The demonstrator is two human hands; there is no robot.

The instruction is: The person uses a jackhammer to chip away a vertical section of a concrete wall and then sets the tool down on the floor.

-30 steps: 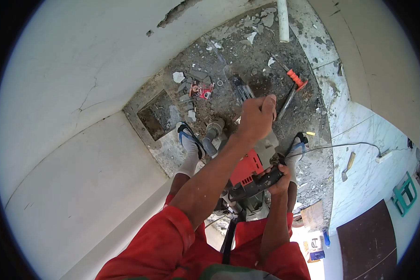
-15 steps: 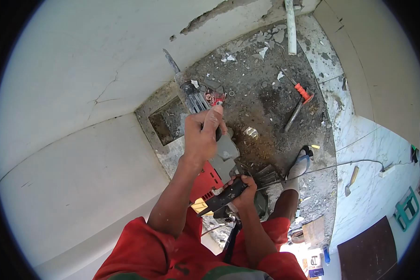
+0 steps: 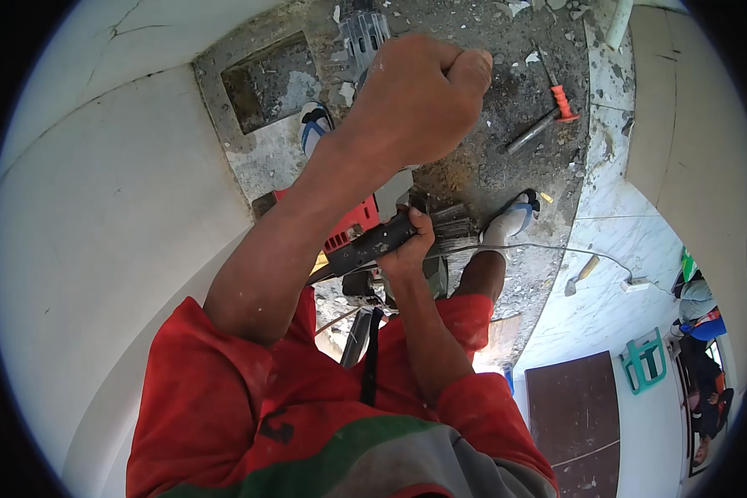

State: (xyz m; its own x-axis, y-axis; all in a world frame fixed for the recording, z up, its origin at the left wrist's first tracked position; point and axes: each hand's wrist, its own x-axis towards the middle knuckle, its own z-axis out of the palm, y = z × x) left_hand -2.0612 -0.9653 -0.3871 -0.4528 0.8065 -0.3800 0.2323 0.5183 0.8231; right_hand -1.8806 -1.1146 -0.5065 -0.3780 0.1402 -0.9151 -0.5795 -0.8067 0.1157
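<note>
A red and grey demolition hammer [image 3: 355,226] lies across my front, its ribbed nose [image 3: 363,37] pointing at the rubble-strewn floor. My right hand [image 3: 408,243] is closed around its black rear handle [image 3: 373,247]. My left hand [image 3: 432,100] is a closed fist, large and near the camera, over the front part of the tool. Its fingertips are turned away, so what they hold, if anything, is hidden. The hammer's middle is partly behind my left forearm, and its bit is out of view.
An orange-gripped chisel [image 3: 563,104] and a hammer [image 3: 531,133] lie on the broken floor [image 3: 506,75]. A square recess [image 3: 270,83] is by the wall. The cord [image 3: 556,247] runs right past a trowel [image 3: 583,275] to an extension socket [image 3: 635,285]. Another person [image 3: 705,390] is at far right.
My left hand has come up closer to the camera from the tool's front handle. My right hand keeps its hold. The view has shifted, and the bit has left the frame.
</note>
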